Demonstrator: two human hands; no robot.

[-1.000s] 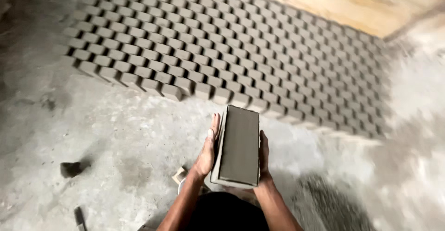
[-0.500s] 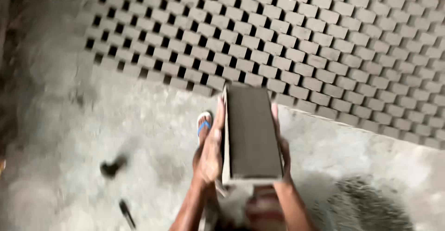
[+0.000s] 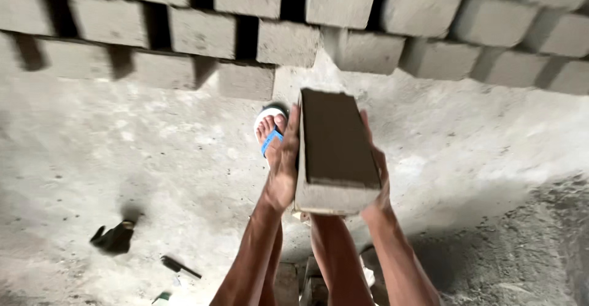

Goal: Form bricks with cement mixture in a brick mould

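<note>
Holding one dark grey block (image 3: 336,149) between two flat palms, the person carries it lengthwise out in front of the body, above the concrete floor (image 3: 123,158). The left hand (image 3: 283,165) presses along the block's left side, fingers pointing forward. The right hand (image 3: 375,171) presses along its right side, mostly hidden behind the block.

Compared with a second ago, the rows of blocks (image 3: 245,36) laid out on the floor now fill the top of the view and look much larger; then, the whole field of them was visible from a distance. The person has walked up to the near edge of the rows, so the carried block is now close to the front row, just short of it.

Counted: one block held, two hands on it. Three staggered rows of pale grey blocks show at the top, roughly twenty blocks in sight, with dark gaps between them. One foot in a white sandal with a blue strap (image 3: 270,128) stands just left of the block. Three small dark objects lie on the floor at lower left: a black lump (image 3: 113,238), a thin dark tool (image 3: 180,267), and a scrap (image 3: 161,296) at the bottom edge.
</note>
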